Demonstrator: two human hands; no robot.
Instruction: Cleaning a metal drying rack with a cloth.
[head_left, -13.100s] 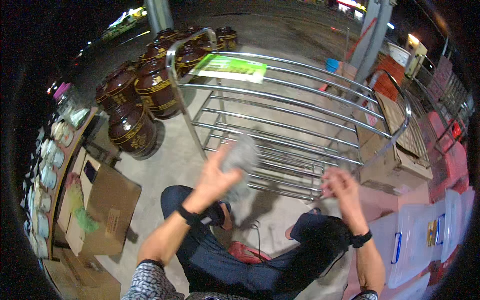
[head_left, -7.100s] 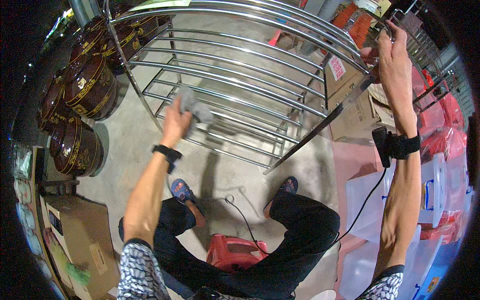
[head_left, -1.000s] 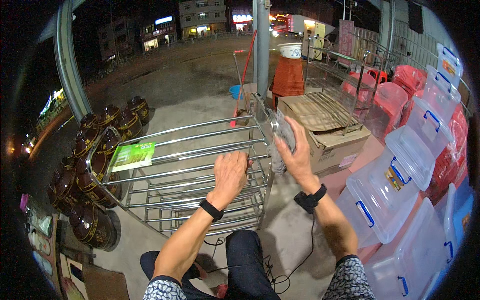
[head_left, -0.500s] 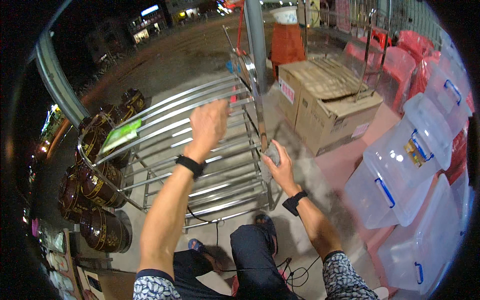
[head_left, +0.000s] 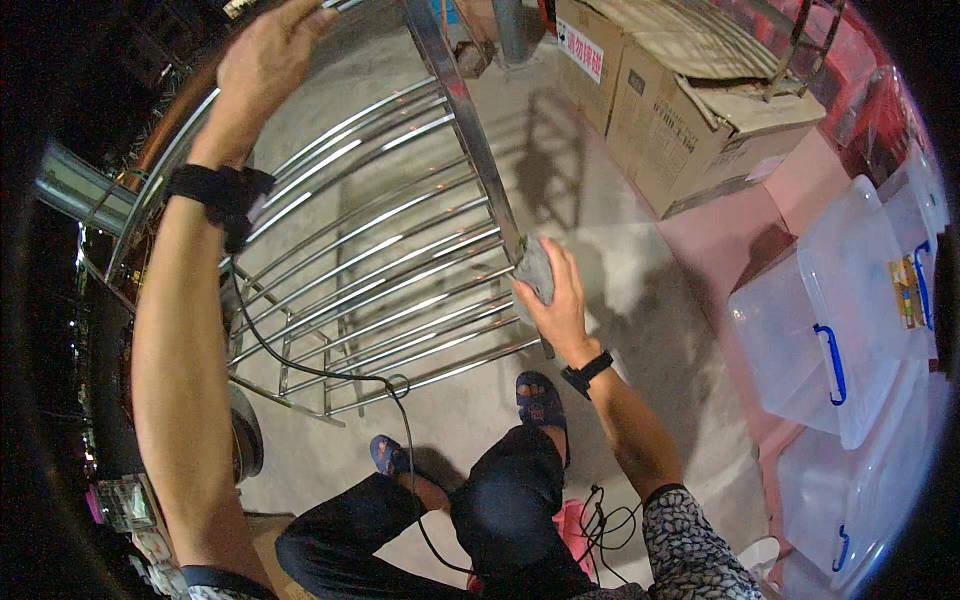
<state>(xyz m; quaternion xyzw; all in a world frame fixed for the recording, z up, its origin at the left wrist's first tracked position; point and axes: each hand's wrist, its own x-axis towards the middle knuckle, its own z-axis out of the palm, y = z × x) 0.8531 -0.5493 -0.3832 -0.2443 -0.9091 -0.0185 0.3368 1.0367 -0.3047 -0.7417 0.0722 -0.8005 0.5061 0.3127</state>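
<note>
A metal rack (head_left: 395, 240) of shiny parallel bars fills the middle, with a flat side post (head_left: 470, 130) along its right. My left hand (head_left: 275, 65) is at the rack's far upper left, its fingers bent around a rail at the picture's top edge; the fingertips are partly hidden. My right hand (head_left: 562, 300) holds a soft-looking grey wad (head_left: 535, 270) against the lower part of the side post, thumb on one side and fingers on the other. Its exact kind is not clear. A black cable (head_left: 300, 368) runs from near my left wrist down past my legs.
Cardboard boxes (head_left: 665, 130) stand at the far right, with clear plastic bins (head_left: 800, 330) with blue handles nearer on that side. Red plastic-wrapped things (head_left: 880, 120) lie behind them. Loops of cable (head_left: 605, 530) lie beside my right leg. A dark jar (head_left: 245, 440) shows at left.
My left hand has moved from above the middle bars to the rack's far upper left. My right hand still holds the grey wad at the post. The view has tilted down, and the green packet no longer shows.
</note>
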